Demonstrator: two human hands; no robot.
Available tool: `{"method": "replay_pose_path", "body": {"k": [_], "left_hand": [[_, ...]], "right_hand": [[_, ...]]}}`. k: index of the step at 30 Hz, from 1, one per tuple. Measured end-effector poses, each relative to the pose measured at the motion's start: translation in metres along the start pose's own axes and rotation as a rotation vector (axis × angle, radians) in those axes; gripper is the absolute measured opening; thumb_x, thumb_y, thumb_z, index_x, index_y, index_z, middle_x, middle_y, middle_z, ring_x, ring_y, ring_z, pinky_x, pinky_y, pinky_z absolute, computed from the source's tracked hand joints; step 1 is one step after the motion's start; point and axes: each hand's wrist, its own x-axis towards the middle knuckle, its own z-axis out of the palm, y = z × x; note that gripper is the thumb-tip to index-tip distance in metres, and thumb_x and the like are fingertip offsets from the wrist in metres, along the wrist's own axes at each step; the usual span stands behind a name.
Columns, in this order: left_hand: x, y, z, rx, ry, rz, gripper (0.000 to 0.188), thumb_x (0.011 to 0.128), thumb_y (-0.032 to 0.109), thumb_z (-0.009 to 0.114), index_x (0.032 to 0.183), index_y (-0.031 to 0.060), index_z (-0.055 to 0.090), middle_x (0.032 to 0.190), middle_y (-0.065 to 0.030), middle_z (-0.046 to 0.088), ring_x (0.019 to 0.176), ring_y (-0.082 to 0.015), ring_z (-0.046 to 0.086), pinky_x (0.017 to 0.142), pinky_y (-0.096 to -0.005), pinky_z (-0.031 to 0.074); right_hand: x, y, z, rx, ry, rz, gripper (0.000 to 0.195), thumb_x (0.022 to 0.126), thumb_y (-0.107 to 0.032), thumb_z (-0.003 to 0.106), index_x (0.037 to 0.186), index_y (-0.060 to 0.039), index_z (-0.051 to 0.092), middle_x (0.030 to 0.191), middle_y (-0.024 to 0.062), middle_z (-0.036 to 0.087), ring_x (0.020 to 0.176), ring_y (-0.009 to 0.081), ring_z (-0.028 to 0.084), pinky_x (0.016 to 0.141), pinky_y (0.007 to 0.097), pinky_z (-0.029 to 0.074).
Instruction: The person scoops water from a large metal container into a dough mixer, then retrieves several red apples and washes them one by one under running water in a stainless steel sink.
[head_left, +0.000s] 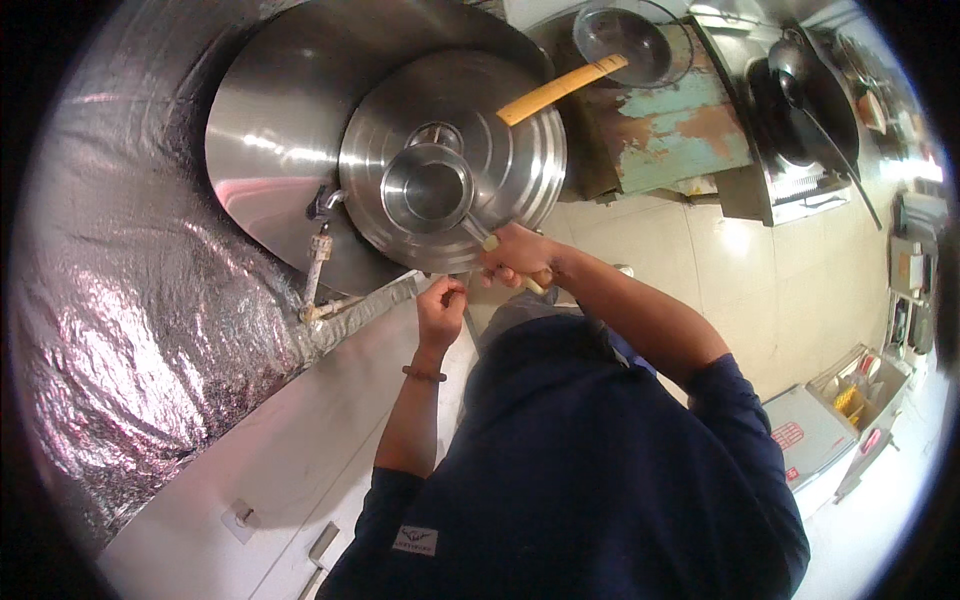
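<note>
My right hand (521, 257) grips the pale handle of a stainless steel long-handled saucepan or dipper (427, 191), its round bowl over a wide steel lid (517, 161). Nothing shows inside the bowl. Part of the lid's knob (435, 133) appears just beyond the bowl. My left hand (441, 309), below a beaded bracelet (424, 374), is curled close to the lid's near rim. I see nothing in its fingers, and whether it touches the rim is unclear. A flat wooden strip (562, 90) reaches across the lid's far right edge.
A large curved steel surface (277, 97) and a pipe with a tap (321, 247) stand left, by foil-covered insulation (150, 322). At right are a worn green-painted tabletop (675, 142), a metal basin (622, 45) and a stove with a wok (840, 112) and ladle (832, 142).
</note>
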Motion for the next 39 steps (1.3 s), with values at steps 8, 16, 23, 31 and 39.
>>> {"method": "replay_pose_path", "body": {"k": [8,16,23,31,39], "left_hand": [[0.007,0.024,0.100,0.094,-0.150,-0.068,0.007,0.088,0.003,0.060,0.090,0.0001,0.066,0.069,0.0000,0.060,0.064,-0.0081,0.056,0.059,-0.0258,0.044],[0.019,0.094,0.277,0.219,-0.431,0.127,0.010,0.090,0.009,0.063,0.086,0.0000,0.065,0.071,-0.0028,0.062,0.066,-0.0107,0.056,0.061,-0.0284,0.046],[0.040,0.133,0.452,0.243,-0.725,0.126,0.014,0.087,0.007,0.059,0.085,-0.0026,0.070,0.073,-0.0083,0.070,0.069,-0.0151,0.067,0.064,-0.0294,0.052],[0.059,0.208,0.668,0.333,-1.057,0.356,0.014,0.086,0.007,0.059,0.086,-0.0035,0.068,0.071,-0.0102,0.067,0.067,-0.0158,0.065,0.063,-0.0310,0.051],[0.045,0.288,0.937,0.228,-1.365,0.309,0.009,0.088,0.002,0.058,0.086,-0.0028,0.066,0.069,-0.0045,0.064,0.063,-0.0096,0.060,0.059,-0.0257,0.047]], "right_hand": [[-0.143,0.026,-0.063,0.212,0.021,-0.057,0.010,0.084,0.004,0.058,0.093,0.0040,0.056,0.078,0.0214,0.066,0.045,0.0094,0.047,0.038,0.0270,0.038],[-0.329,0.095,-0.163,0.200,0.328,-0.184,0.008,0.077,-0.002,0.072,0.077,-0.0003,0.064,0.065,0.0034,0.061,0.046,0.0117,0.054,0.039,0.0289,0.043],[-0.501,0.165,-0.231,0.411,0.577,-0.393,0.006,0.088,0.000,0.061,0.090,0.0031,0.056,0.070,0.0144,0.068,0.047,0.0128,0.055,0.038,0.0299,0.043],[-0.649,0.239,-0.306,0.869,0.799,-0.631,0.018,0.087,0.002,0.058,0.101,-0.0046,0.049,0.074,0.0130,0.067,0.046,0.0066,0.049,0.037,0.0246,0.038],[-0.803,0.285,-0.401,1.204,0.989,-0.832,0.024,0.081,0.005,0.055,0.103,-0.0028,0.047,0.081,0.0166,0.066,0.047,0.0051,0.046,0.037,0.0219,0.035]]}}
